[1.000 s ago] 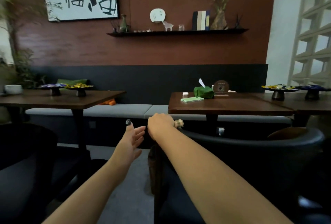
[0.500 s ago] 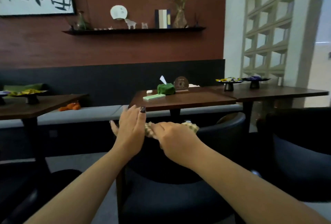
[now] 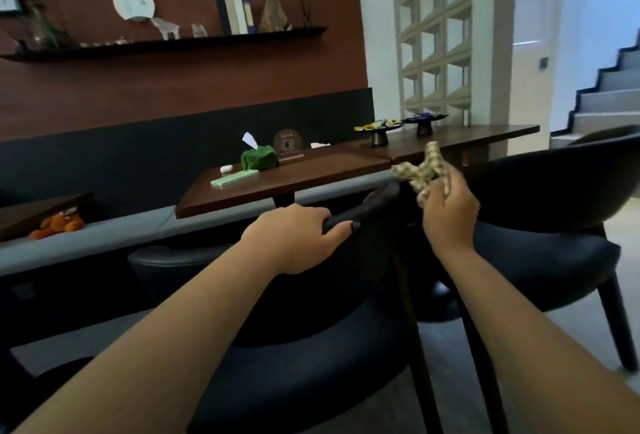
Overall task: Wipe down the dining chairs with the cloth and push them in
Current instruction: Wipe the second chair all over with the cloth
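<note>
Cloth point(image 3: 424, 173), checked and crumpled, bunched in my right hand point(image 3: 450, 213), fingers curled round it; it's lifted just off the right end of the near chair's back rail point(image 3: 367, 206), not touching that I can tell. Left hand point(image 3: 294, 237) grips the same rail further left, fingers wrapped over the top, thumb underneath. Near chair point(image 3: 311, 347), dark upholstery, stands out from the tabletop point(image 3: 311, 173), seat facing me. Second chair point(image 3: 554, 191) just to the right, also pulled out. My read: rail wipe in progress or about to resume. To do it well, I'd open the cloth flatter so more of it meets the rail, keep the left grip firm to steady the chair, run one pass along the curve, then seat and arms. On the tabletop: green tissue box point(image 3: 259, 157), pale green phone point(image 3: 234, 178).
</note>
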